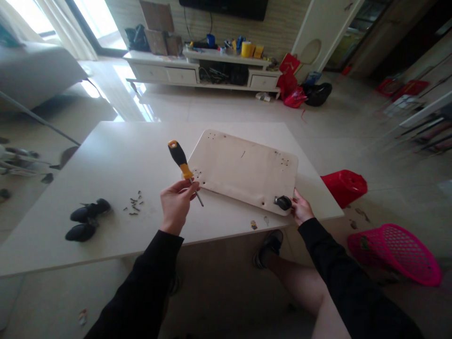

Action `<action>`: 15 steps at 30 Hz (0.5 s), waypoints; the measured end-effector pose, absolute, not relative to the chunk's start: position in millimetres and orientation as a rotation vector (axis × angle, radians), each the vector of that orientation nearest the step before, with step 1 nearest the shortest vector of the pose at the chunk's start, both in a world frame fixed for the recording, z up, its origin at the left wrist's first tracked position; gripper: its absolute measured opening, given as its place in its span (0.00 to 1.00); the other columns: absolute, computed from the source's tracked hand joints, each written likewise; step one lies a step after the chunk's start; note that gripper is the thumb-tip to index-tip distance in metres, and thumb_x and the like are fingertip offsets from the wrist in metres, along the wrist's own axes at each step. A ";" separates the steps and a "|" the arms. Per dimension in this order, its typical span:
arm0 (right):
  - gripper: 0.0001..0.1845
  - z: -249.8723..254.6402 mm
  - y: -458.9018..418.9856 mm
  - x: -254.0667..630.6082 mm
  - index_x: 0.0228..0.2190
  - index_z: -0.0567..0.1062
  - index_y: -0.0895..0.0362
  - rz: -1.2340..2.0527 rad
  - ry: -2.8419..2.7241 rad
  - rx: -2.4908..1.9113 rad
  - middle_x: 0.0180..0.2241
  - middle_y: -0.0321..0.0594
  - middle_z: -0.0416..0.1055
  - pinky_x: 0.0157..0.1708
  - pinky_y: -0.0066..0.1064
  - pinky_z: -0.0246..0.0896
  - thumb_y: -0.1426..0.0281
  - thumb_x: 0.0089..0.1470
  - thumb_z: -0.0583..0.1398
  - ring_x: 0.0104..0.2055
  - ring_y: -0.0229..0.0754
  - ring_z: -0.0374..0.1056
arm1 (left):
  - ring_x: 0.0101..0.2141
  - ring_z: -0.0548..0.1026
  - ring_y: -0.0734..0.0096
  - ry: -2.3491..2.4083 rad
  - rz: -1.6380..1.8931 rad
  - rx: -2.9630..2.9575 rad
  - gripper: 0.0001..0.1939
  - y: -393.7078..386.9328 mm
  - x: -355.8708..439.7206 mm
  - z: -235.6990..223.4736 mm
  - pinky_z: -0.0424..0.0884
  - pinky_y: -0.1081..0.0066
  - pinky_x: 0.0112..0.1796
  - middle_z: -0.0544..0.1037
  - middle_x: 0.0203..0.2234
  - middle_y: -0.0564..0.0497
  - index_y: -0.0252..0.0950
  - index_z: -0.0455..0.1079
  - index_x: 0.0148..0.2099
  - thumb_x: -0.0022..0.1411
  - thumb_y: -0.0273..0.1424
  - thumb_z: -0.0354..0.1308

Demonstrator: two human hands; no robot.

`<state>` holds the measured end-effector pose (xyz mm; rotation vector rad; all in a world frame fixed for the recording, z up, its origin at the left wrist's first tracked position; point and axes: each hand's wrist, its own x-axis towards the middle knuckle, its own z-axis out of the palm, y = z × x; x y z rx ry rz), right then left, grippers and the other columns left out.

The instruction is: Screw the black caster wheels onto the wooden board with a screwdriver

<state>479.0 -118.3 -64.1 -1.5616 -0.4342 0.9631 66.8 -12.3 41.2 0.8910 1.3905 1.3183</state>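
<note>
My left hand (177, 201) pinches the shaft of a screwdriver (180, 157), whose black and yellow handle points up and whose tip points down over the table. A beige rounded board (243, 165) lies on the white table, with groups of small holes near its corners. At its near right corner sits a black caster wheel (283, 202). My right hand (301, 208) grips the board's edge beside that wheel, fingers partly hidden beneath. To the left lie several small screws (134, 205) and some loose black casters (84, 219).
The white table (116, 155) ends close to my legs. On the floor at right stand a red bucket (344, 186) and a pink basket (395, 252). A low white cabinet (162, 73) stands along the far wall, with red and black bags (318, 94) at its right end.
</note>
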 end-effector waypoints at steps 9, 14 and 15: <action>0.57 -76.1 -113.7 473.4 0.71 0.66 0.51 1.056 -0.544 -1.515 0.54 0.43 0.84 0.54 0.35 0.76 0.64 0.40 0.75 0.49 0.43 0.81 | 0.33 0.84 0.65 1.377 1.295 0.928 0.19 -13.9 60.8 35.6 0.78 0.70 0.32 0.85 0.32 0.45 0.33 0.84 0.42 0.48 0.36 0.76; 0.59 -80.4 -107.7 459.1 0.71 0.66 0.51 1.098 -0.573 -1.505 0.53 0.41 0.85 0.52 0.37 0.78 0.62 0.39 0.76 0.47 0.43 0.81 | 0.32 0.84 0.65 1.373 1.315 0.918 0.20 -16.4 53.1 37.0 0.78 0.71 0.32 0.85 0.32 0.45 0.32 0.84 0.42 0.47 0.37 0.77; 0.58 -81.1 -106.5 455.3 0.70 0.67 0.51 1.103 -0.583 -1.501 0.52 0.41 0.85 0.53 0.37 0.78 0.62 0.38 0.76 0.48 0.43 0.81 | 0.32 0.84 0.65 1.376 1.320 0.913 0.21 -16.9 51.5 37.6 0.78 0.71 0.32 0.85 0.32 0.45 0.32 0.84 0.42 0.47 0.37 0.77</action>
